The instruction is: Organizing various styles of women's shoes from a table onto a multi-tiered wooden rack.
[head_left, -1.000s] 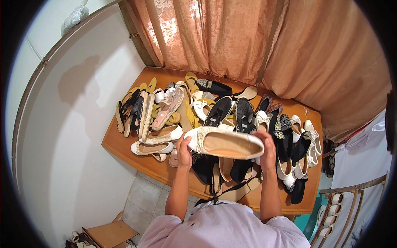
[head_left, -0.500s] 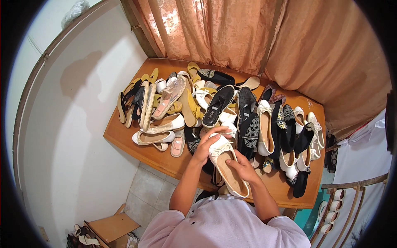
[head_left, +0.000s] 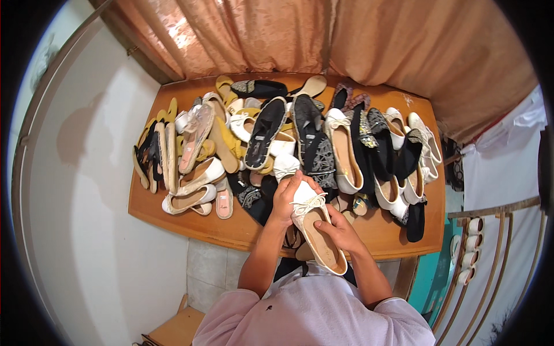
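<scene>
A white ballet flat (head_left: 324, 245) with a thin bow and a tan insole is held in front of my chest, toe pointing away from me. My left hand (head_left: 287, 200) wraps round its toe, fingers closed over the far end. Along its right side, my right hand (head_left: 341, 232) grips it with the thumb inside the opening. Just beyond the toe, another white shoe with a bow (head_left: 285, 166) lies in the pile. Close by are a black espadrille (head_left: 265, 135), a patterned black shoe (head_left: 319, 164) and a white flat (head_left: 345, 153).
Many mixed shoes cover the wooden table (head_left: 153, 222), with yellow sandals (head_left: 229, 144) among them. Orange curtains (head_left: 259, 37) hang behind it and a pale wall (head_left: 98, 230) stands at left. White shoes (head_left: 472, 242) hang on a wooden rack at right.
The view has shifted, so the table and pile appear farther left and higher. My left fingers have curled more closely round the toe; both hands keep hold of the ballet flat.
</scene>
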Motion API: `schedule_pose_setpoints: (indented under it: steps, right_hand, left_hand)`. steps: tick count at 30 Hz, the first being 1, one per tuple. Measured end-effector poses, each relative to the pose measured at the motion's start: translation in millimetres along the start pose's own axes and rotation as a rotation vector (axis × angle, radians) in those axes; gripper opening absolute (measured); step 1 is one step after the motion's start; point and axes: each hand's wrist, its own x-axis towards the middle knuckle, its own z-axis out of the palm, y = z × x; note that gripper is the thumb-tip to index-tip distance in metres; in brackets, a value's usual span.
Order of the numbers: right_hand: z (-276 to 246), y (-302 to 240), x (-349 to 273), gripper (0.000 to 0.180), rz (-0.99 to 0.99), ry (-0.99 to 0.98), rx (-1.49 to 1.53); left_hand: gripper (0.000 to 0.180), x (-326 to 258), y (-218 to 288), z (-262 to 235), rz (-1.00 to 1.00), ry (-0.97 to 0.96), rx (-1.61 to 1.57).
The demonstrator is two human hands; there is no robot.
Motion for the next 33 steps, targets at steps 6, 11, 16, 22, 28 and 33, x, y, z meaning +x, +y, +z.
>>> schedule_pose_setpoints:
  steps: [6, 11, 16, 22, 28, 33]
  right_hand:
    - [-30, 1, -43, 0.051, -0.011, 0.053, 0.128]
    - [-60, 8, -108, 0.052, 0.003, 0.097, 0.033]
    - [-80, 14, -192, 0.043, 0.056, 0.293, -0.048]
    - [-84, 51, -297, 0.034, -0.032, 0.600, -0.036]
    - [-77, 82, -392, 0.031, -0.098, 0.856, 0.057]
    - [-69, 115, -450, 0.029, -0.199, 1.153, 0.086]
  left_hand:
    - [0.052, 14, -20, 34, -0.077, -0.073, -0.090]
    - [0.058, 22, -52, 60, -0.147, -0.123, -0.075]
    - [0.053, 12, -104, 116, -0.303, -0.147, -0.169]
    - [0.043, -22, -182, 181, -0.461, -0.386, -0.079]
    - [0.048, -83, -259, 253, -0.601, -0.453, -0.003]
    - [0.065, -159, -324, 291, -0.709, -0.625, 0.194]
